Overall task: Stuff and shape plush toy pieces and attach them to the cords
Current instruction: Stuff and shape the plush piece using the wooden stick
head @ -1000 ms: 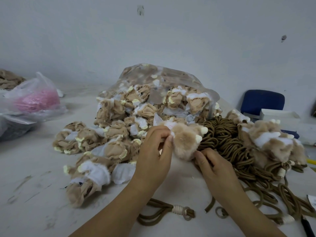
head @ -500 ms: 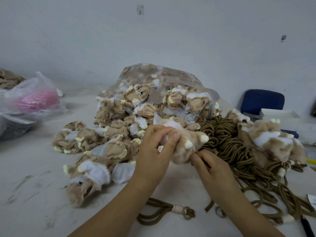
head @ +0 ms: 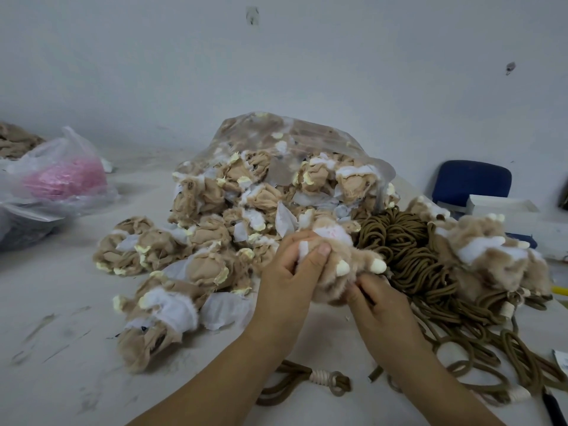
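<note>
A tan furry plush piece [head: 341, 265] with small cream horns and a white patch is held above the table between both hands. My left hand [head: 292, 272] grips its left side, thumb pressed on top. My right hand [head: 373, 298] pinches its lower right edge from below. A loose olive-brown cord [head: 307, 384] with a white wrapped binding lies on the table under my forearms. A big tangle of the same cords [head: 405, 256] sits just right of the piece.
A clear bag [head: 285, 155] spills several inside-out tan plush skins [head: 196, 259] across the table's middle and left. Furry turned-out pieces [head: 491, 250] lie on the cords at right. A plastic bag with something pink [head: 61, 179] stands far left; a blue chair [head: 470, 182] far right.
The plush piece has been turned and lowered in my hands, its horns now pointing right and down. My left thumb has come over its top; my right hand has moved up under it.
</note>
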Demonstrator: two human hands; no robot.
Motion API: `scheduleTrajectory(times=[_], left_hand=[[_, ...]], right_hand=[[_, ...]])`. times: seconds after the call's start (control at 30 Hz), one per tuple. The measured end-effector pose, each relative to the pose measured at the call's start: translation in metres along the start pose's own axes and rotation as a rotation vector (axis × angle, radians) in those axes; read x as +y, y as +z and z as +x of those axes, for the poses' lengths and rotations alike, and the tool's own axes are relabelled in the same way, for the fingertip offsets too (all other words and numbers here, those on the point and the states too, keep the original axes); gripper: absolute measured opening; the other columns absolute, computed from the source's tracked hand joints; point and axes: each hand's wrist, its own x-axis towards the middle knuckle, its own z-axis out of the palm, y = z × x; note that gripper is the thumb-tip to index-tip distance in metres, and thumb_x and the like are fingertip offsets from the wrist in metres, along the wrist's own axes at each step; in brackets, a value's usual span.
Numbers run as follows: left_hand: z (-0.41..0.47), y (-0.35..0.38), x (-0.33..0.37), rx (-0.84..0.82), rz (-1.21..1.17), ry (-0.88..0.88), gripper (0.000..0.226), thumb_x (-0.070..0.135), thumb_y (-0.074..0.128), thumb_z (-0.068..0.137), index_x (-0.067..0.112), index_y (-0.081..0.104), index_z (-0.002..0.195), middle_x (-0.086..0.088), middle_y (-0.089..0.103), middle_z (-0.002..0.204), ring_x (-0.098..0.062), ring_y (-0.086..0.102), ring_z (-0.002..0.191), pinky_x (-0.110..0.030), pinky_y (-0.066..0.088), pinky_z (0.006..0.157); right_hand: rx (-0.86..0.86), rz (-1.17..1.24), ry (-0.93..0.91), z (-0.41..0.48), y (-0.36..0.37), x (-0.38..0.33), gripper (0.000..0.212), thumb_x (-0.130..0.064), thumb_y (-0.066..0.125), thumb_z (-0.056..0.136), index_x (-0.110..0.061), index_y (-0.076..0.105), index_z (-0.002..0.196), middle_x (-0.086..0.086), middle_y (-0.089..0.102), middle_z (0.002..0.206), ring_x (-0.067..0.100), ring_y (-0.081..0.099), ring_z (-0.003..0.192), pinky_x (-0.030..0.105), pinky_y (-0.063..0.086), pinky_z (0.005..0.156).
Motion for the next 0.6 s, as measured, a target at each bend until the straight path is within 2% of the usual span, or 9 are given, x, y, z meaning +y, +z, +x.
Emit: scheduleTrajectory(times=[0.07,0.17,0.27,0.33,0.43,0.6], left_hand=[[-0.0016,0.0013,-0.0012,0.000,-0.020,-0.018,0.018,0.032,0.063,0.088,0.020,0.073,0.097,-0.006,0.071,0.106,-0.020,0.067,0.104,-0.026,0.055,0.088],[-0.0014,0.0020,-0.0007,0.040,-0.001,-0.022,0.013,0.038,0.066,0.089,0.028,0.074,0.091,-0.004,0.072,0.101,-0.015,0.069,0.098,-0.027,0.055,0.085],[0.0018,-0.0010,-0.0014,0.104,0.011,-0.008,0.016,0.041,0.066,0.088,0.028,0.075,0.091,-0.005,0.071,0.105,-0.018,0.068,0.102,-0.036,0.055,0.091],[0.0047,-0.0044,-0.0009,0.144,0.005,-0.002,0.020,0.043,0.065,0.086,0.028,0.075,0.094,-0.005,0.071,0.107,-0.019,0.067,0.103,-0.042,0.055,0.093],[0.0070,-0.0063,-0.0007,0.161,0.023,0.016,0.022,0.048,0.064,0.084,0.032,0.074,0.096,-0.004,0.070,0.111,-0.020,0.066,0.107,-0.049,0.053,0.096],[0.0071,-0.0074,-0.0018,0.141,0.040,0.028,0.029,0.056,0.064,0.079,0.034,0.074,0.095,-0.004,0.069,0.111,-0.021,0.065,0.108,-0.052,0.052,0.097]], right_hand=[[0.010,-0.006,0.014,-0.0008,0.0007,0.0011,0.028,-0.025,0.051,0.094,-0.028,0.045,0.067,-0.022,0.056,0.070,0.001,0.050,0.057,0.011,0.035,0.051],[0.006,-0.021,0.021,0.0008,0.0026,0.0002,0.031,-0.023,0.052,0.094,-0.033,0.042,0.066,-0.024,0.057,0.069,0.000,0.052,0.059,0.011,0.036,0.051],[-0.021,-0.001,0.021,0.0033,0.0039,-0.0050,0.027,-0.042,0.044,0.092,-0.030,0.045,0.068,-0.016,0.057,0.068,0.005,0.053,0.062,0.015,0.036,0.051],[-0.025,0.010,0.025,0.0025,0.0030,-0.0045,0.042,-0.057,0.035,0.085,-0.021,0.053,0.072,-0.006,0.056,0.065,0.010,0.053,0.064,0.022,0.037,0.052],[0.009,0.039,0.036,0.0002,-0.0005,-0.0013,0.048,-0.058,0.035,0.084,-0.017,0.057,0.073,-0.004,0.055,0.064,0.010,0.053,0.066,0.021,0.038,0.054],[0.015,0.067,0.052,0.0020,-0.0015,-0.0027,0.051,-0.059,0.037,0.083,-0.015,0.062,0.076,-0.005,0.061,0.072,0.005,0.057,0.071,0.023,0.043,0.061]])
